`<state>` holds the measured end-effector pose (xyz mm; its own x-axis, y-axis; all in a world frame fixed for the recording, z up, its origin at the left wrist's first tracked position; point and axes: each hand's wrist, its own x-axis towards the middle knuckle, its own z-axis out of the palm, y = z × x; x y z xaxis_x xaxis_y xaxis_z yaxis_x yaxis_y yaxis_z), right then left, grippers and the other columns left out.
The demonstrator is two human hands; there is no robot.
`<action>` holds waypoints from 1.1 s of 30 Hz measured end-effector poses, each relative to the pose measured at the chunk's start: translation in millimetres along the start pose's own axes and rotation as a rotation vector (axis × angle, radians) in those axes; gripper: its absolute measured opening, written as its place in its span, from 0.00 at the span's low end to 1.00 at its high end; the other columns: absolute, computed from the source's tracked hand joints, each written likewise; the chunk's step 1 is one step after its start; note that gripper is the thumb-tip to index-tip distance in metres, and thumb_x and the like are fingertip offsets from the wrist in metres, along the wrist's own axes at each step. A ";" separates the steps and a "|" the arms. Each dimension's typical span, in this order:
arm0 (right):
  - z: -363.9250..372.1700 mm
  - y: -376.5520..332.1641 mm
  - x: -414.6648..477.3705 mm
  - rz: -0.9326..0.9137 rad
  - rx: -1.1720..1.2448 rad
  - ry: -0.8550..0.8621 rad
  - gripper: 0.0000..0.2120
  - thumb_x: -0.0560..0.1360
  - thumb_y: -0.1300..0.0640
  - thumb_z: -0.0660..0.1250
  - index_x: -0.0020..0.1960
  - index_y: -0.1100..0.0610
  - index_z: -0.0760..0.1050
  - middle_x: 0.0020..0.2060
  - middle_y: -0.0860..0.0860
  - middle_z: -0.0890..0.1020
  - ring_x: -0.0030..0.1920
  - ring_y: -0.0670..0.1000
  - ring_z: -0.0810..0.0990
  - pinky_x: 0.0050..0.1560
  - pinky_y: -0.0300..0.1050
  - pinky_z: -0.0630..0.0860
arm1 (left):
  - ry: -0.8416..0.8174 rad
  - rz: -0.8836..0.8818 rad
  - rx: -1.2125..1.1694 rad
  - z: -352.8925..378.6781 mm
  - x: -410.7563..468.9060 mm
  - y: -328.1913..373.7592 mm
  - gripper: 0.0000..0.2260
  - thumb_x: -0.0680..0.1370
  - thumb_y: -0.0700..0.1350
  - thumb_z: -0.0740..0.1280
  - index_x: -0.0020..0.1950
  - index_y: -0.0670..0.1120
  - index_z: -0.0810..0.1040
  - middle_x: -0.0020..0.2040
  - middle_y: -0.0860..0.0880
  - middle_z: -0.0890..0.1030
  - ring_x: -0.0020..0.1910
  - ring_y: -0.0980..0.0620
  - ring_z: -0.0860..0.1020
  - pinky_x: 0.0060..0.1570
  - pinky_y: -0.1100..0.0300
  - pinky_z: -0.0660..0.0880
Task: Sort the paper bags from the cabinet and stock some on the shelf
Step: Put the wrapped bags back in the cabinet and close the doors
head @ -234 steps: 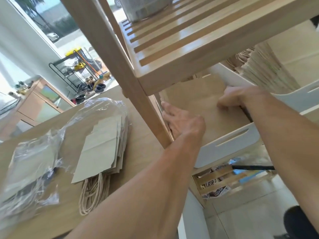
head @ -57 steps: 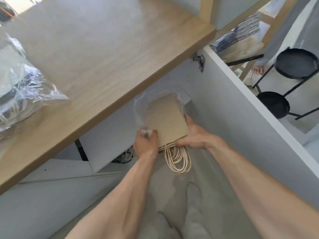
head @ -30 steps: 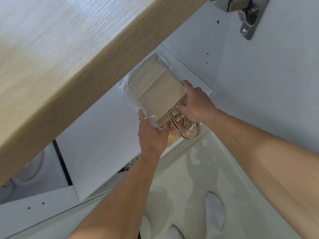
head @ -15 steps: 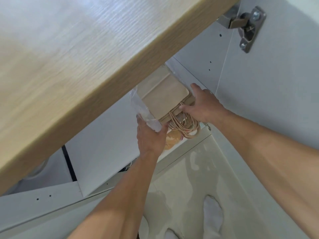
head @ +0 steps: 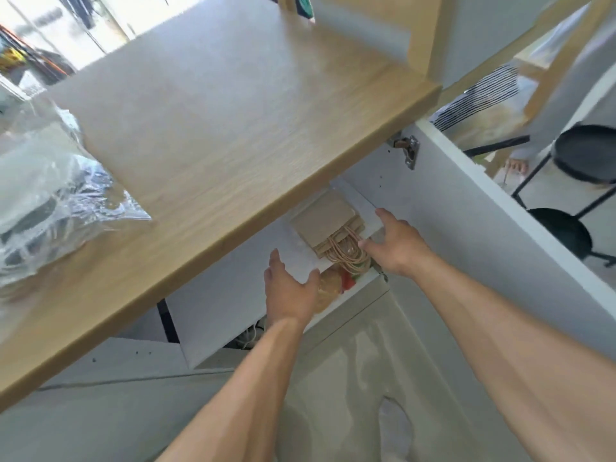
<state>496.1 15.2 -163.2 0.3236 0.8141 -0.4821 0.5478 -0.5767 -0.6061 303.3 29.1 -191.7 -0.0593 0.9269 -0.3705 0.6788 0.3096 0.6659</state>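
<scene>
Stack of flat brown paper bags with twine handles (head: 328, 225), count unreadable, now laid on white cabinet shelf (head: 301, 258) at frame centre; half a second earlier clamped by both hands. Left hand (head: 290, 291), right hand (head: 398, 245): fingers apart, released. Judged: restocking step done. One crumpled clear plastic wrapper (head: 46, 201) on light wooden countertop (head: 213, 128), left.

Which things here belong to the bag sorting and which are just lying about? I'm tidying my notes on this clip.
Part of the job:
paper bags on the cabinet shelf
left hand
right hand
open cabinet door
plastic wrap on the counter

Just lying about:
black stool
colourful packet below the shelf
</scene>
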 end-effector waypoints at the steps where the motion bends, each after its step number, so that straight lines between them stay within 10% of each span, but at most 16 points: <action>1: -3.3 -4.2 -12.6 0.004 -0.004 0.009 0.37 0.77 0.45 0.64 0.78 0.50 0.49 0.73 0.60 0.63 0.70 0.61 0.66 0.67 0.50 0.66 | 0.006 0.004 0.002 -9.4 -10.2 4.4 0.38 0.76 0.53 0.70 0.81 0.53 0.52 0.77 0.46 0.64 0.70 0.43 0.72 0.67 0.45 0.72; 11: -38.3 -67.6 -119.3 -0.049 0.021 0.096 0.28 0.80 0.50 0.58 0.77 0.52 0.54 0.74 0.58 0.65 0.72 0.61 0.65 0.69 0.53 0.64 | 0.015 0.158 0.069 -107.9 -102.0 42.4 0.20 0.79 0.51 0.68 0.69 0.47 0.75 0.65 0.49 0.79 0.62 0.50 0.77 0.64 0.55 0.73; 28: -52.8 -283.4 -175.8 -0.374 -0.008 0.118 0.26 0.77 0.50 0.55 0.74 0.52 0.59 0.64 0.61 0.75 0.60 0.62 0.76 0.49 0.47 0.71 | 0.427 0.237 -0.098 -318.0 -116.3 71.6 0.15 0.79 0.52 0.66 0.63 0.47 0.79 0.59 0.49 0.82 0.57 0.50 0.80 0.52 0.59 0.73; 33: -34.4 -334.7 -149.0 -0.447 -0.065 0.045 0.26 0.79 0.49 0.56 0.75 0.53 0.58 0.67 0.62 0.72 0.63 0.63 0.73 0.59 0.52 0.72 | 0.541 0.149 -0.097 -353.8 -85.7 60.4 0.16 0.79 0.51 0.66 0.66 0.47 0.76 0.64 0.48 0.78 0.61 0.49 0.77 0.52 0.59 0.69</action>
<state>291.1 89.3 133.3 0.0768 0.9852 -0.1531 0.6885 -0.1635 -0.7066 90.4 43.4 109.4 -0.3516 0.9309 0.0991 0.6396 0.1615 0.7515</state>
